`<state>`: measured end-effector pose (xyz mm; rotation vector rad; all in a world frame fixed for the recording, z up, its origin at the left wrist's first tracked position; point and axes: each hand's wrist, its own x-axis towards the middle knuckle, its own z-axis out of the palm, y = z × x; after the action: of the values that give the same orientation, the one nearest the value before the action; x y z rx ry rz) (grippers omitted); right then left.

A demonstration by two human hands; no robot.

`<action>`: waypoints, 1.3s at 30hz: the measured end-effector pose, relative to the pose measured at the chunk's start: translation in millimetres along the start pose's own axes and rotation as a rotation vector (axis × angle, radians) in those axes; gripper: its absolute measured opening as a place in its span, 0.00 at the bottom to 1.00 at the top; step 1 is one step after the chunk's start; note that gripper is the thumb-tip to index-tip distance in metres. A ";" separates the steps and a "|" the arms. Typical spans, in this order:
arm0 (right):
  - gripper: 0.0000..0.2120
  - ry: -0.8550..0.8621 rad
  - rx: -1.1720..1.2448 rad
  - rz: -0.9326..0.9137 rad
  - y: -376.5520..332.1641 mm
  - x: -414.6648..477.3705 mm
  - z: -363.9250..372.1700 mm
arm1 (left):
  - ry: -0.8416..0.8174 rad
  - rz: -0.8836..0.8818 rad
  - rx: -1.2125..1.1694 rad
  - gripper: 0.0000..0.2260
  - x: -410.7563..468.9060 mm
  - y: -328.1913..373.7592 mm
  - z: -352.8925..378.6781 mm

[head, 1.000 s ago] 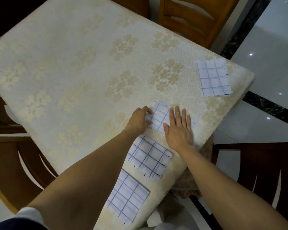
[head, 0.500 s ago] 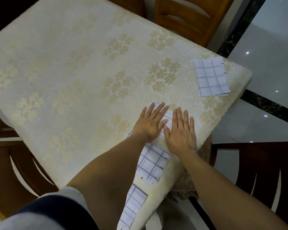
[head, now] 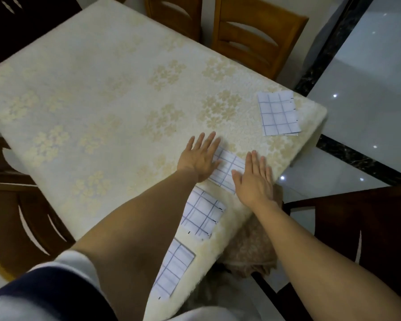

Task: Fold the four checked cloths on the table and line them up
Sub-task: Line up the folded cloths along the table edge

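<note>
On the table [head: 102,100], the nearest cloth [head: 174,269] and the second cloth [head: 202,214] lie folded in a row along the near edge. The left hand [head: 200,158] and the right hand [head: 255,179], fingers straight and gripping nothing, press flat on either side of the third cloth [head: 228,172]. The fourth cloth [head: 278,113] lies well apart by the right corner.

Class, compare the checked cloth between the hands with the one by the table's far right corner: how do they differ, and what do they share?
The cloth between the hands is partly covered by the flat left hand and right hand; the corner cloth lies untouched, fully in view. The cloth between the hands continues a row with two other cloths; the corner cloth lies apart. Both are white with blue checks.
</note>
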<state>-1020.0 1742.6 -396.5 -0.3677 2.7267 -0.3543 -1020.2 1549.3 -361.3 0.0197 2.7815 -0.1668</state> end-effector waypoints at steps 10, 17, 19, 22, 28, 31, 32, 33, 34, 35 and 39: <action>0.15 0.286 -0.051 -0.112 0.2 -114.4 -59.8 | 0.138 0.039 0.089 0.14 -118.0 15.1 -45.8; 0.12 0.304 -0.121 -0.111 16.4 -201.5 -72.6 | 0.203 0.062 0.124 0.12 -185.4 45.8 -53.6; 0.12 0.321 -0.102 -0.114 22.1 -215.3 -77.3 | 0.240 0.083 0.148 0.12 -194.5 58.9 -64.7; 0.13 0.303 -0.075 -0.121 30.7 -223.7 -84.5 | 0.280 0.095 0.182 0.12 -200.9 77.9 -77.0; 0.12 0.363 0.051 -0.119 78.4 -228.8 -102.7 | 0.257 0.161 0.255 0.12 -176.1 146.0 -108.6; 0.12 0.354 0.048 -0.149 127.9 -222.1 -114.8 | 0.253 0.148 0.264 0.12 -152.9 197.0 -121.4; 0.12 0.340 0.050 -0.167 147.0 -217.1 -120.5 | 0.246 0.137 0.260 0.11 -145.9 214.7 -124.6; 0.12 0.325 0.052 -0.186 165.4 -210.8 -127.4 | 0.237 0.119 0.255 0.10 -139.7 231.9 -128.4; 0.12 0.320 0.049 -0.210 183.0 -202.7 -135.6 | 0.227 0.096 0.252 0.10 -133.1 247.8 -133.0; 0.12 0.318 0.044 -0.238 198.8 -194.0 -145.1 | 0.214 0.074 0.247 0.10 -126.6 262.3 -138.7; 0.11 0.302 0.026 -0.369 240.2 -164.5 -182.4 | 0.186 -0.037 0.176 0.12 -99.8 300.4 -157.2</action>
<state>-991.9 2051.5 -249.1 -0.8796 2.9338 -0.5841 -970.7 1866.9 -214.3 0.0293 2.9443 -0.4396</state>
